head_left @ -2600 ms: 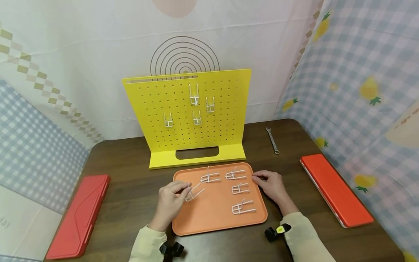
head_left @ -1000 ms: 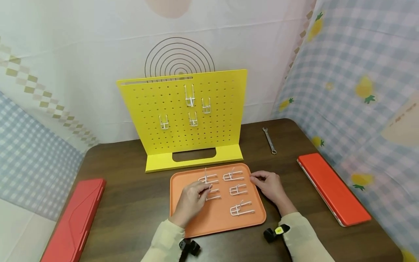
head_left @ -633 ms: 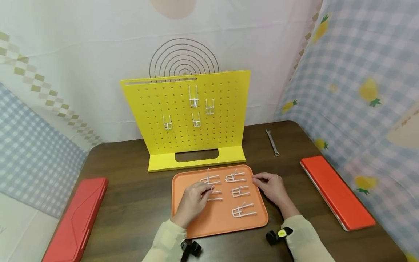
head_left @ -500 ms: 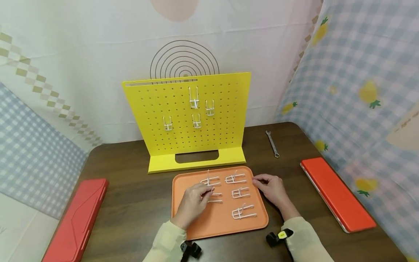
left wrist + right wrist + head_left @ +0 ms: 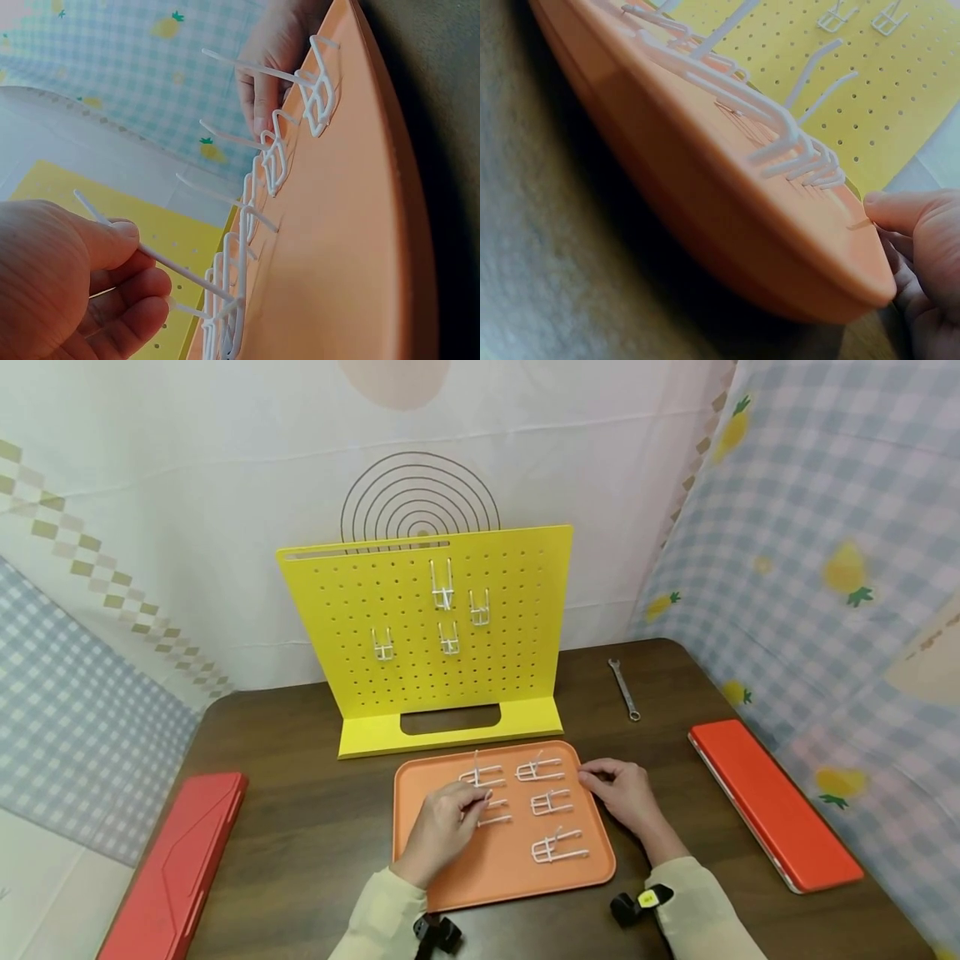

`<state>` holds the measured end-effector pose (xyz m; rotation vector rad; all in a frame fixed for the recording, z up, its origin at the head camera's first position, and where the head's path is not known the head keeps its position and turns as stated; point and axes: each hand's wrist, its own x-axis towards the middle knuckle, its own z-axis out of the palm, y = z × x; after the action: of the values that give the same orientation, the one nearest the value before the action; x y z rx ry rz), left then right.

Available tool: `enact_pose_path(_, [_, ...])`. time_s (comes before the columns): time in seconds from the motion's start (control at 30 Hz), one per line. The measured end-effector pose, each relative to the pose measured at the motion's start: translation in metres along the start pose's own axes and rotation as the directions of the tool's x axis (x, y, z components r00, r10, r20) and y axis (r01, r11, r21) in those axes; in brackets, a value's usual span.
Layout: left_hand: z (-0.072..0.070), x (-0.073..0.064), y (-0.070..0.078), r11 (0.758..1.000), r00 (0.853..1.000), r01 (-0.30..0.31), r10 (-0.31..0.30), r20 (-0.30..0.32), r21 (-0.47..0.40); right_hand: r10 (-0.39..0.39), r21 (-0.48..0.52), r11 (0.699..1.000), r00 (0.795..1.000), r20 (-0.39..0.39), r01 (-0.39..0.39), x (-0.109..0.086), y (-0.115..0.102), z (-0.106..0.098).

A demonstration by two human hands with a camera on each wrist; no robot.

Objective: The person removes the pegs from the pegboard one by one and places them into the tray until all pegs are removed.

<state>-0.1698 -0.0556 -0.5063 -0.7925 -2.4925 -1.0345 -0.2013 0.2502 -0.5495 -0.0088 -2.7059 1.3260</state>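
Note:
My left hand (image 5: 442, 827) is over the orange tray (image 5: 480, 872) and pinches a white wire pegboard hook (image 5: 184, 271) by its long prong, between thumb and fingers. That hook sits at the tray's middle, its frame partly behind the hand in the head view. My right hand (image 5: 622, 789) grips the tray's right rim, thumb on top in the right wrist view. Other white hooks lie on the tray: one at the back middle (image 5: 480, 772), and a column on the right with a back hook (image 5: 538, 768), a middle hook (image 5: 551, 802) and a front hook (image 5: 558, 847).
Behind the tray stands a yellow pegboard (image 5: 367, 739) with several white hooks hung on it. A wrench (image 5: 624, 690) lies at the back right. A red case (image 5: 772, 806) is on the right, and another red case (image 5: 176, 868) on the left.
Since the earliest frame my left hand has carried the hook rightward from the tray's left side to its middle. Over the last second both hands have stayed nearly still.

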Motion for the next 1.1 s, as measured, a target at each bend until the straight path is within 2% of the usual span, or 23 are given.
enact_pose_path(0.13, [-0.0005,-0.0003,0.0005,1.0,1.0,-0.008,0.008,-0.008,0.014,0.001,-0.002,1.0,1.0,0.005,-0.001,0.0002,0.0003,0.0])
enact_pose_path(0.37, [0.0013,-0.0016,-0.001,1.0,0.999,0.025,-0.025,0.029,-0.012,0.013,-0.008,1.0,1.0,0.013,-0.013,-0.0006,-0.0006,-0.0006])
enact_pose_path(0.63, [0.0027,-0.0009,-0.0015,1.0,1.0,0.008,-0.008,0.02,-0.008,0.013,-0.009,1.0,1.0,0.012,-0.013,0.0008,-0.0006,-0.0012])
enact_pose_path(1.1, [0.0012,-0.0011,0.0001,0.999,0.999,0.032,-0.032,0.041,0.0,0.026,-0.003,1.0,1.0,0.017,-0.026,0.0004,-0.0005,-0.0012])
